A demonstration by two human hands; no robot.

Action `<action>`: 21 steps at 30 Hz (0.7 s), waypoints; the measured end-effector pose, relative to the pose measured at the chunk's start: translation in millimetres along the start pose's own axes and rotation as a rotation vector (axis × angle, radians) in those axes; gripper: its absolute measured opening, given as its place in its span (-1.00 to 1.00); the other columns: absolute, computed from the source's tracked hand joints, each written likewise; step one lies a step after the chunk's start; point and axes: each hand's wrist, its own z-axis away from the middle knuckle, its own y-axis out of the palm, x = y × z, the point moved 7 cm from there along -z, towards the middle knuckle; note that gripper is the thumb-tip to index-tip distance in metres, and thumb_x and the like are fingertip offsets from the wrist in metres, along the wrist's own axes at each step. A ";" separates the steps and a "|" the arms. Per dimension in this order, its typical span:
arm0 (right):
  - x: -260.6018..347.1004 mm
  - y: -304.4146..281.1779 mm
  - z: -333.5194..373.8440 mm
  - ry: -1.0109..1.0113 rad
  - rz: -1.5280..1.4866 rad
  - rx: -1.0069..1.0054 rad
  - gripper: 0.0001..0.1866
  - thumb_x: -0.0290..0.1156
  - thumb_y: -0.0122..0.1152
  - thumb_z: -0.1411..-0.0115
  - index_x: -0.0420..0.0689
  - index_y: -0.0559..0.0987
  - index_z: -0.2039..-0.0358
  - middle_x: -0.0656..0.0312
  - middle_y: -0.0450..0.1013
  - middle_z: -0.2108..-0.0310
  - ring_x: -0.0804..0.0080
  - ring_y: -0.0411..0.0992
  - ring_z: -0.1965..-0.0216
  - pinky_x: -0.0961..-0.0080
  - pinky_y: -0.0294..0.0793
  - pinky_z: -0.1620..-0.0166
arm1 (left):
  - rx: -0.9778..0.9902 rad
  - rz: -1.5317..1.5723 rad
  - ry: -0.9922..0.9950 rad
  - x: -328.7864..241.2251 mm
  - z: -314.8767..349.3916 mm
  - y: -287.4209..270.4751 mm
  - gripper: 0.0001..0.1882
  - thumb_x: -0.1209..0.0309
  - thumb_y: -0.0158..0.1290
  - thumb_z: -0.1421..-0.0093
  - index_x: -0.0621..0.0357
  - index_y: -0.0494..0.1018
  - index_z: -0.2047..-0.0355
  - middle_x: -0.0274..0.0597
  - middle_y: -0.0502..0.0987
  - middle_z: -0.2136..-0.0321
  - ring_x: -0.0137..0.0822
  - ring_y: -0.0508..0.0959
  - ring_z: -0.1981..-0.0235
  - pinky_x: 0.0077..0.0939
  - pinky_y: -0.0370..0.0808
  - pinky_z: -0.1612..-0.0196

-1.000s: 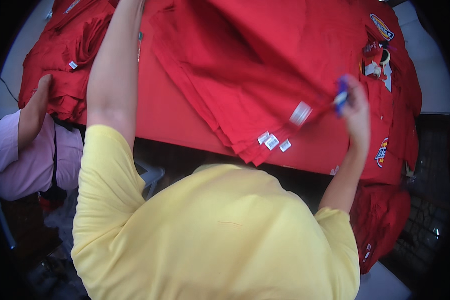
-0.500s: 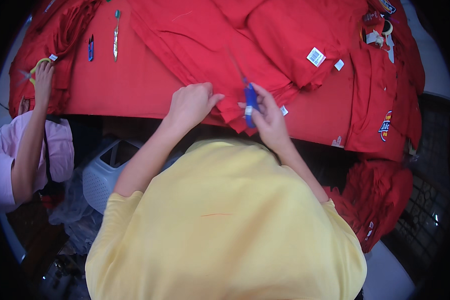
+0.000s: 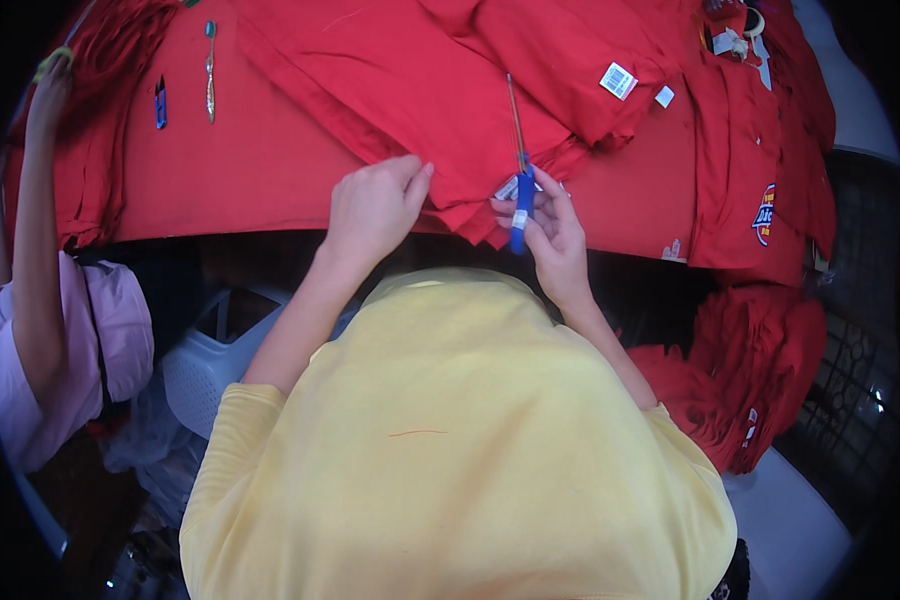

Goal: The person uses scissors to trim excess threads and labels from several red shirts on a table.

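My right hand (image 3: pixel 555 235) grips a pair of blue-handled scissors (image 3: pixel 522 200), seen edge-on with the long thin blades pointing away from me. White tape wraps part of the handle. Beneath them lies a red garment (image 3: pixel 390 90), its lower corner reaching the table's near edge. A small white label (image 3: pixel 510 188) shows on the garment beside my right fingers. My left hand (image 3: pixel 378 205) is closed at the garment's left edge, thumb against the curled fingers. Whatever is inside that hand is hidden.
Blue thread snips (image 3: pixel 160 103) and a toothbrush (image 3: pixel 210 75) lie on the red tabletop (image 3: pixel 240 190). Folded red garments (image 3: pixel 730 180) are stacked at right, with more below (image 3: pixel 755 370). At left, a co-worker's hand (image 3: pixel 52 85) holds yellow-green scissors. A pale blue plastic stool (image 3: pixel 200 375) stands below.
My right hand has shifted slightly right, and the scissors now point more nearly straight away from me. My left hand stays closed. The co-worker's hand has moved farther up the table.
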 end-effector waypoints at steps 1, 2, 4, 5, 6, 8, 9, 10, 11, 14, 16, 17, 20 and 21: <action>4.7 -2.5 3.3 -0.008 0.013 -0.017 -0.43 -0.67 -0.07 -0.19 -0.25 0.09 -0.22 0.07 0.27 0.06 0.27 0.38 -0.04 0.45 0.39 -0.04 | 0.022 0.192 -0.050 3.1 -7.2 -6.9 -0.63 0.19 -0.07 -0.28 0.26 0.41 0.51 -0.17 0.46 0.66 -0.30 0.53 0.55 -0.38 0.42 0.42; 9.3 -4.7 6.5 -0.016 0.026 -0.034 -0.42 -0.66 -0.04 -0.18 -0.25 0.10 -0.22 0.07 0.28 0.07 0.28 0.38 -0.03 0.46 0.39 -0.04 | 0.044 0.384 -0.101 5.9 -15.7 -10.9 -0.66 0.21 -0.08 -0.29 0.24 0.42 0.48 -0.19 0.49 0.61 -0.33 0.55 0.51 -0.40 0.44 0.39; 18.0 -0.3 11.0 -0.022 0.069 0.010 -0.41 -0.64 0.02 -0.17 -0.26 0.12 -0.21 0.10 0.30 0.09 0.34 0.39 0.00 0.48 0.38 -0.03 | -0.096 1.059 -0.232 18.2 -39.9 -20.9 -0.73 0.24 -0.10 -0.30 0.20 0.40 0.22 -0.16 0.49 0.34 -0.32 0.54 0.34 -0.42 0.48 0.20; 20.2 2.4 13.3 -0.027 0.090 0.033 -0.41 -0.63 0.05 -0.16 -0.27 0.13 -0.20 0.12 0.30 0.10 0.37 0.39 0.02 0.49 0.37 -0.03 | -0.058 1.236 -0.270 21.9 -49.2 -18.9 -0.62 0.24 -0.10 -0.29 0.21 0.27 -0.01 -0.13 0.41 0.14 -0.29 0.51 0.24 -0.41 0.46 0.07; 20.2 4.1 15.0 -0.004 0.118 0.037 -0.40 -0.62 0.07 -0.16 -0.27 0.14 -0.20 0.13 0.31 0.11 0.40 0.39 0.05 0.50 0.37 -0.02 | 0.010 1.207 -0.307 24.4 -55.4 -12.6 -0.60 0.24 -0.08 -0.28 0.23 0.25 -0.03 -0.13 0.39 0.12 -0.29 0.50 0.21 -0.42 0.46 0.06; 16.0 7.6 17.6 0.045 0.177 0.048 -0.40 -0.60 0.10 -0.15 -0.28 0.15 -0.19 0.15 0.32 0.13 0.45 0.39 0.09 0.52 0.37 -0.01 | 0.142 1.146 -0.383 35.5 -59.2 6.7 -0.54 0.25 -0.04 -0.27 0.27 0.22 -0.07 -0.13 0.36 0.06 -0.30 0.49 0.16 -0.43 0.44 0.04; 11.0 6.9 19.4 0.065 0.175 0.046 -0.39 -0.57 0.14 -0.14 -0.28 0.16 -0.19 0.17 0.34 0.16 0.49 0.38 0.13 0.54 0.38 0.02 | 0.123 1.086 -0.378 36.0 -59.1 8.7 -0.51 0.31 0.04 -0.22 0.33 0.22 -0.06 -0.17 0.40 0.11 -0.36 0.49 0.17 -0.50 0.45 0.07; 8.4 7.5 20.2 0.086 0.136 0.037 -0.38 -0.56 0.14 -0.14 -0.28 0.16 -0.19 0.18 0.34 0.16 0.49 0.38 0.14 0.54 0.38 0.03 | 0.121 1.057 -0.362 34.8 -59.2 9.4 -0.52 0.33 0.05 -0.20 0.34 0.22 -0.05 -0.19 0.42 0.14 -0.39 0.49 0.19 -0.52 0.45 0.09; 6.1 9.1 20.6 0.108 0.097 0.028 -0.38 -0.55 0.14 -0.15 -0.28 0.15 -0.20 0.18 0.34 0.17 0.49 0.38 0.14 0.53 0.39 0.03 | 0.119 1.029 -0.346 33.6 -59.1 9.4 -0.52 0.36 0.07 -0.19 0.34 0.23 -0.05 -0.21 0.44 0.17 -0.42 0.49 0.21 -0.54 0.45 0.11; 3.2 10.6 24.1 0.134 0.142 0.037 -0.38 -0.51 0.14 -0.16 -0.29 0.15 -0.21 0.18 0.35 0.20 0.49 0.40 0.18 0.54 0.39 0.06 | 0.161 1.164 -0.355 35.6 -55.8 16.1 -0.70 0.43 0.09 -0.16 0.27 0.37 0.12 -0.26 0.51 0.33 -0.45 0.50 0.29 -0.57 0.44 0.20; 4.7 11.8 23.5 0.119 0.244 0.054 -0.38 -0.48 0.14 -0.16 -0.29 0.16 -0.21 0.17 0.36 0.22 0.49 0.41 0.21 0.54 0.39 0.08 | 0.249 1.337 -0.433 33.8 -51.2 21.5 -0.81 0.45 0.08 -0.16 0.18 0.41 0.22 -0.31 0.52 0.36 -0.48 0.50 0.33 -0.59 0.43 0.21; 6.0 12.8 22.8 0.104 0.305 0.063 -0.38 -0.46 0.14 -0.16 -0.29 0.17 -0.21 0.16 0.37 0.23 0.48 0.41 0.23 0.55 0.39 0.09 | 0.241 1.396 -0.429 29.9 -49.8 20.5 -0.84 0.46 0.08 -0.16 0.15 0.41 0.24 -0.32 0.52 0.36 -0.47 0.50 0.33 -0.59 0.42 0.21; 13.6 16.3 21.9 0.026 0.496 0.064 -0.38 -0.42 0.14 -0.16 -0.28 0.18 -0.20 0.11 0.37 0.27 0.43 0.42 0.30 0.52 0.40 0.17 | 0.209 1.527 -0.420 14.9 -44.7 18.4 -0.90 0.48 0.05 -0.17 0.10 0.41 0.29 -0.33 0.52 0.34 -0.47 0.50 0.32 -0.58 0.40 0.18; 18.5 17.7 21.7 0.002 0.563 0.063 -0.38 -0.42 0.14 -0.16 -0.28 0.18 -0.20 0.11 0.37 0.27 0.43 0.41 0.31 0.52 0.40 0.19 | 0.195 1.542 -0.426 13.4 -43.8 18.7 -0.90 0.49 0.05 -0.18 0.10 0.41 0.28 -0.33 0.52 0.33 -0.47 0.49 0.31 -0.57 0.40 0.16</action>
